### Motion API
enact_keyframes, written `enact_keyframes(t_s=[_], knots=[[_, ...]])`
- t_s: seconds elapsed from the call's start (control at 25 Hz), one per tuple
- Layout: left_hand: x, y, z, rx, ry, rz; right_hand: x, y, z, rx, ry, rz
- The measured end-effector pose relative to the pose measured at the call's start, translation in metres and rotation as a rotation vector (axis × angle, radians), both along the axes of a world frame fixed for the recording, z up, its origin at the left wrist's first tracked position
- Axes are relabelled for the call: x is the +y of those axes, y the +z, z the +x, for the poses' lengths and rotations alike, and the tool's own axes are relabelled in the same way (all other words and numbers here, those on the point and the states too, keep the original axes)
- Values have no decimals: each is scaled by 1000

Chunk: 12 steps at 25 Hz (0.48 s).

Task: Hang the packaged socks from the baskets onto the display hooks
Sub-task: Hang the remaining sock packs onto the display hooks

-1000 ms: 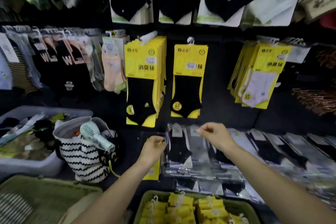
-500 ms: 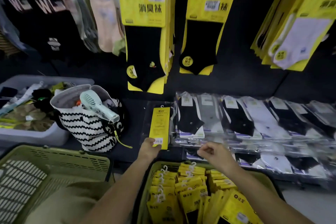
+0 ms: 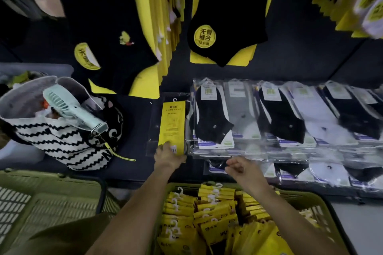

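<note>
**Between picks: one yellow pack under the left hand, the full basket waiting below**

At the far left of the frame sits an empty olive-green slatted plastic basket [image 3: 47, 198]. Above it stands a black-and-white zigzag tote bag [image 3: 68, 147] with a pale mint handheld fan [image 3: 72, 109] poking out of its mouth.

Left of centre, the left hand [image 3: 169, 156] rests its fingers on the lower end of a flat yellow-card sock pack in a clear sleeve [image 3: 172, 122], which lies on the dark shelf just beside a row of clear-wrapped black, grey and white socks [image 3: 269, 116]. Whether it pinches the pack or merely presses on it, I cannot tell.

Right of centre, the right hand [image 3: 241, 167] hovers above the shelf edge, loosely curled, fingers drawn towards the thumb, with nothing visibly in it.

Bottom centre to right, a second olive-green basket [image 3: 325, 209] is packed with yellow packaged socks with white plastic hooks [image 3: 207, 211]. Across the top of the frame hang black socks on yellow cards [image 3: 223, 33], already on display.

The step in hand looks like fetching fresh stock. The next move probably calls for lowering the right hand into the full basket, taking a pack by its white hook, and lifting it to a display hook overhead.
</note>
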State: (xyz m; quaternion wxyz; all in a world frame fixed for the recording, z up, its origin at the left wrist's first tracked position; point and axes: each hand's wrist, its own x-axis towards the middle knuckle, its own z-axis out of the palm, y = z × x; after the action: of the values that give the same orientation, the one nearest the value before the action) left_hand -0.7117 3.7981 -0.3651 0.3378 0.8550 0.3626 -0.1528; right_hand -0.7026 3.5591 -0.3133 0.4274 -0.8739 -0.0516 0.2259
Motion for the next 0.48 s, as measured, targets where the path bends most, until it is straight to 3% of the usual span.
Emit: enact_keyframes(t_s=[0.12,0.2,0.32,0.48], knots=[[-7,-8,3,78,-82,163,-1,-7,0,-20,5,-1],[-5,-7,1,35,-163,224,-1,-7,0,-29,-5,-1],[1,9,-16,-230,-163,237,1,-2,-4,-35,14,-11],[9,40,-46,-557,153,198,10,13,-12,-74,35,-22]])
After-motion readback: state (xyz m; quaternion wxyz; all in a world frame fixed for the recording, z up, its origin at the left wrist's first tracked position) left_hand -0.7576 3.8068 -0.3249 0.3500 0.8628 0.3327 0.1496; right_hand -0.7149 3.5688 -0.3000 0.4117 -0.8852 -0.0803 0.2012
